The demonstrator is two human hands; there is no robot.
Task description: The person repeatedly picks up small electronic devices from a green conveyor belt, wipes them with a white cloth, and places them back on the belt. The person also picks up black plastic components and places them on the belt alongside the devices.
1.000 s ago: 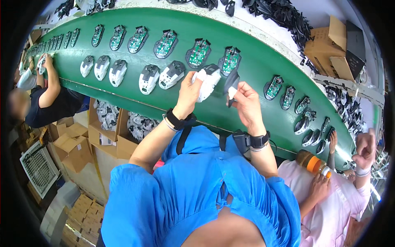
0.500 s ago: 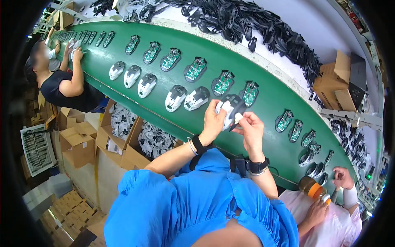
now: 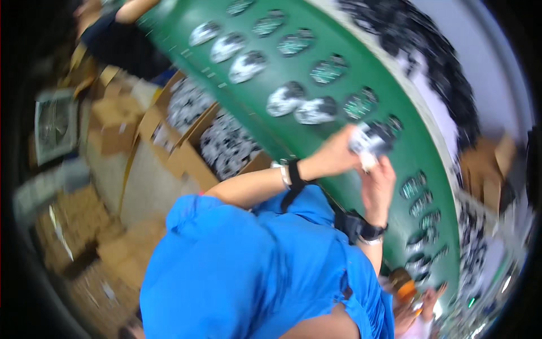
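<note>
Both hands meet above the green belt (image 3: pixel 243 104), holding one white-and-dark mouse shell (image 3: pixel 370 138) between them: the left hand (image 3: pixel 340 150) grips its near side, the right hand (image 3: pixel 379 183) has its fingers drawn in at the lower edge. Motion blur leaves uncertain whether the dark part is fully seated. Judged by layout, the work stands partway: five two-tone mice (image 3: pixel 285 99) lie along the near side, while green circuit boards (image 3: pixel 328 70) lie exposed in the far row. Beyond, dark parts (image 3: pixel 418 45) heap on a pale ledge; cardboard boxes (image 3: pixel 183 161) of pale pieces stand on the floor.
</note>
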